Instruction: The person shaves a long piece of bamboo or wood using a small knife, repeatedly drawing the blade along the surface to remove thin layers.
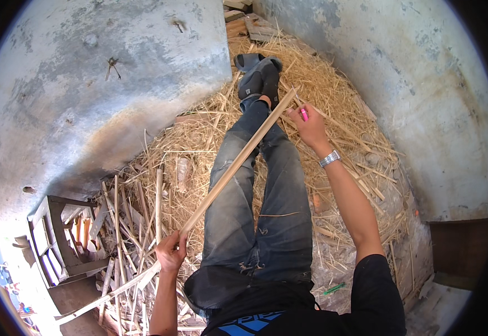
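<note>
A long, flat bamboo strip [232, 169] slants across my outstretched legs, its far end near my shoes. My left hand [171, 252] is closed around its near end, beside my left thigh. A pale length [115, 288] runs on from below that hand to the lower left; I cannot tell if it is the same strip. My right hand [311, 126] is closed on a small pink-handled knife [304, 114], just right of the strip's far end. Its thin tip points toward the strip; whether they touch is unclear.
Straw-like shavings [322, 84] cover the floor around my legs. Bamboo sticks [159, 204] lie in a heap at left, beside a dark wooden frame [64, 235]. A green object [334, 288] lies right of my hip. Weathered walls [412, 84] rise on both sides.
</note>
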The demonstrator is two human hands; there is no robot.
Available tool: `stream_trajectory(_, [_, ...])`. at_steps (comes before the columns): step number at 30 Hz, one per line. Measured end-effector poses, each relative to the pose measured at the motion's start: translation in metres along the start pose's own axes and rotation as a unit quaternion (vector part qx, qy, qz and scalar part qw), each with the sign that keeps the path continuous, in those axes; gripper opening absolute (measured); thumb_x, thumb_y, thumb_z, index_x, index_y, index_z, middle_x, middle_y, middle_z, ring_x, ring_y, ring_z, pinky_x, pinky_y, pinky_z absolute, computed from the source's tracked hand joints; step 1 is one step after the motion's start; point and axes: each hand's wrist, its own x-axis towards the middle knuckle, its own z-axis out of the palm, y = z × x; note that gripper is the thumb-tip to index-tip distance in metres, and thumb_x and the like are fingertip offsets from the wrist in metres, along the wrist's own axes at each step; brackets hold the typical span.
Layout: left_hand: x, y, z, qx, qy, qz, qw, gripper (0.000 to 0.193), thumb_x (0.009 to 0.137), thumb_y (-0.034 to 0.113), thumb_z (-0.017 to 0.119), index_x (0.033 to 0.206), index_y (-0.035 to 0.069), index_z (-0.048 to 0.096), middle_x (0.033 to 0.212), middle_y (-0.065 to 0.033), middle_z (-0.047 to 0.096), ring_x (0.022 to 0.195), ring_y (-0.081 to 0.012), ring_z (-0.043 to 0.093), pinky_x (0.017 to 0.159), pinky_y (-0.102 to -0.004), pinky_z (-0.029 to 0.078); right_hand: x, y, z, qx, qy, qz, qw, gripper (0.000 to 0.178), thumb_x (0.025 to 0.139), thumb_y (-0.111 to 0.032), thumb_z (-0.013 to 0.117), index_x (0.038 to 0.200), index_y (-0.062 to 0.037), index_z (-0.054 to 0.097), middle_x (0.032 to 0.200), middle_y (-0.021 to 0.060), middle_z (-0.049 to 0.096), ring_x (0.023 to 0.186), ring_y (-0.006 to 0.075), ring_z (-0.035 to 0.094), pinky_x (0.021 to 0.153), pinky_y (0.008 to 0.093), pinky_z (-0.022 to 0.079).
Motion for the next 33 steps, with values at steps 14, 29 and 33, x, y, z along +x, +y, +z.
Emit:
stream_trajectory(14, [0.01, 0.002, -0.007, 0.039, -0.006, 0.037, 0.999, 0.019, 0.086, 0.008, 0.084, 0.101, -0.001, 0.077, 0.068, -0.0138, 0.067, 0.054, -0.0299, 0.064, 0.05, -0.0399, 0.048, 0.064, -0.02, -0.024, -0.157, -0.031, -0.142, 0.977, 0.03, 0.094, -0.034, 0.071, 0.11, -0.0084, 0.075, 0.092, 0.0193, 0.075, 0.087, 0.0407, 0.072, 0.075, 0.051, 0.055])
stream_trajectory(29, [0.016, -0.007, -0.019, 0.051, -0.05, 0.026, 0.997, 0.017, 0.089, 0.011, 0.082, 0.101, 0.0, 0.078, 0.07, -0.0122, 0.07, 0.053, -0.0248, 0.065, 0.048, -0.0372, 0.05, 0.157, 0.048, -0.067, -0.12, 0.326, 0.099, 0.932, 0.03, 0.091, -0.035, 0.073, 0.093, -0.0058, 0.078, 0.095, 0.0228, 0.076, 0.085, 0.0404, 0.073, 0.077, 0.0497, 0.056])
stream_trajectory(33, [-0.01, -0.015, -0.032, 0.043, -0.053, -0.002, 0.998, 0.017, 0.088, 0.009, 0.082, 0.101, -0.001, 0.077, 0.073, -0.0128, 0.072, 0.054, -0.0258, 0.066, 0.05, -0.0376, 0.051, 0.148, 0.072, -0.105, -0.183, 0.333, -0.002, 0.925, 0.049, 0.097, -0.048, 0.067, 0.101, 0.0011, 0.075, 0.093, 0.0269, 0.074, 0.088, 0.0373, 0.073, 0.081, 0.049, 0.055])
